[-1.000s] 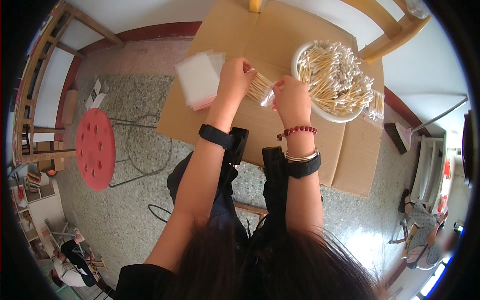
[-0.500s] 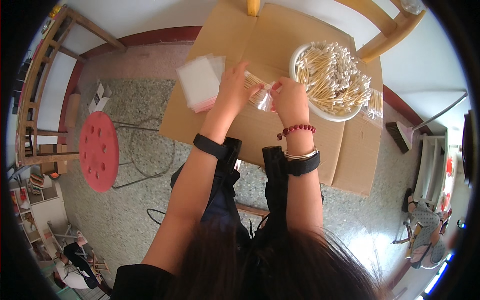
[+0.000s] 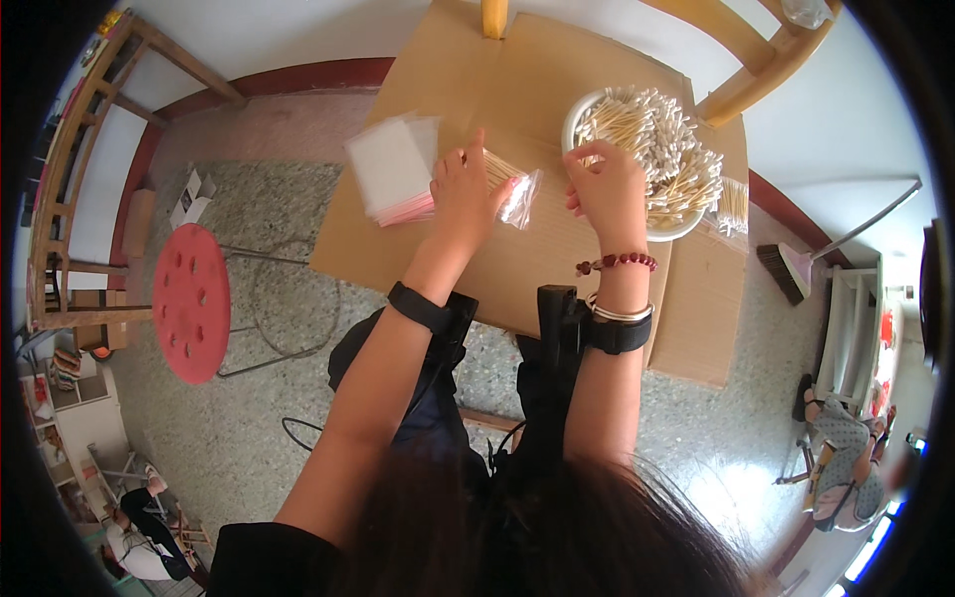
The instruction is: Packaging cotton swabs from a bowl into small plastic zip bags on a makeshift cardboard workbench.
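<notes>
My left hand [image 3: 464, 197] lies at a small clear plastic bag of cotton swabs [image 3: 511, 181], holding it on the cardboard between thumb and index finger, the other fingers spread. Left of that hand is a stack of flat clear bags [image 3: 391, 164] with pink edges. My right hand [image 3: 611, 187] is over the near left rim of a white round bowl [image 3: 571, 127], its fingers bent and thumb and index finger close together. Whether something is pinched there is hidden. Loose cotton swabs [image 3: 652, 134] heap up in the bowl. A filled bag of swabs [image 3: 733, 207] lies right of the bowl.
Flattened cardboard [image 3: 487, 274] covers the work surface. A wooden chair [image 3: 756, 75] stands beyond it. To the left is a red round stool [image 3: 192, 303]; a broom [image 3: 786, 271] leans at the right. Two people sit at the lower left and right edges.
My right hand has left the small bag and moved right to the bowl. My left hand stays at the bag, its fingers a little more spread.
</notes>
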The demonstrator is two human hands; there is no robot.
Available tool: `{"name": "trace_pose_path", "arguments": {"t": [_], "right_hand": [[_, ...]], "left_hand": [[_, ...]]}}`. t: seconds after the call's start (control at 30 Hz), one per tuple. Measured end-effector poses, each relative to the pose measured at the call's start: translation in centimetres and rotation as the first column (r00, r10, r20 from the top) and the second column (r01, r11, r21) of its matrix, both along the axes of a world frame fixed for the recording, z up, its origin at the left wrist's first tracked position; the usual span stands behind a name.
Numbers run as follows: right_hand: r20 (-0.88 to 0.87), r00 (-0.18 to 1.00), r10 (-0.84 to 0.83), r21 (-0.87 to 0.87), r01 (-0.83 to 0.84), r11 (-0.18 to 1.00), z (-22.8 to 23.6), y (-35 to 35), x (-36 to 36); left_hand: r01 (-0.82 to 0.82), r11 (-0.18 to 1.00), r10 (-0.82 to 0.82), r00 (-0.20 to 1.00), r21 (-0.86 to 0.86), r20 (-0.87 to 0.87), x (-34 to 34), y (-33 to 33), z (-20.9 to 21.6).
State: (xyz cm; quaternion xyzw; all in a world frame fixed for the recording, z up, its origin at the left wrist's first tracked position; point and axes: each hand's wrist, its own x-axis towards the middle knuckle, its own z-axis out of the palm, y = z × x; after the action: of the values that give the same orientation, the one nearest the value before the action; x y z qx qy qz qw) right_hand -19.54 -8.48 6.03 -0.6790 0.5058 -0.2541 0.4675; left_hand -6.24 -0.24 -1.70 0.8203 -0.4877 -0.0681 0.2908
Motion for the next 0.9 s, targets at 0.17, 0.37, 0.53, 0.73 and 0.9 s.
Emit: {"name": "trace_pose_path", "arguments": {"t": [0.17, 0.37, 0.53, 0.73, 0.9], "right_hand": [[-0.001, 0.988, -0.152, -0.051, 0.152, 0.987, -0.4, -1.7, -1.2], [-0.073, 0.985, -0.159, -0.055, 0.155, 0.986, -2.0, -2.8, -0.6], [-0.088, 0.986, -0.143, -0.081, 0.136, 0.987, -2.6, -3.5, -0.9], [-0.116, 0.981, -0.156, -0.415, 0.095, 0.905, -2.1, -3.1, -1.1], [-0.004, 0.977, -0.212, -0.5, 0.182, 0.847, -1.4, -2.4, -1.5]], "left_hand": [[0.008, 1.0, -0.007, 1.0, -0.017, 0.025, -0.3, -0.1, -0.2], [-0.013, 0.998, 0.023, 0.988, -0.066, 0.151, -0.7, 0.1, 0.0], [-0.083, 0.995, 0.089, 0.99, -0.061, 0.106, -1.5, 1.0, 0.4], [-0.007, 1.0, 0.005, 0.996, -0.03, -0.085, -1.3, 1.0, 1.0], [0.232, 0.972, -0.23, 0.931, -0.028, -0.283, 2.5, -0.1, 1.8]]}}
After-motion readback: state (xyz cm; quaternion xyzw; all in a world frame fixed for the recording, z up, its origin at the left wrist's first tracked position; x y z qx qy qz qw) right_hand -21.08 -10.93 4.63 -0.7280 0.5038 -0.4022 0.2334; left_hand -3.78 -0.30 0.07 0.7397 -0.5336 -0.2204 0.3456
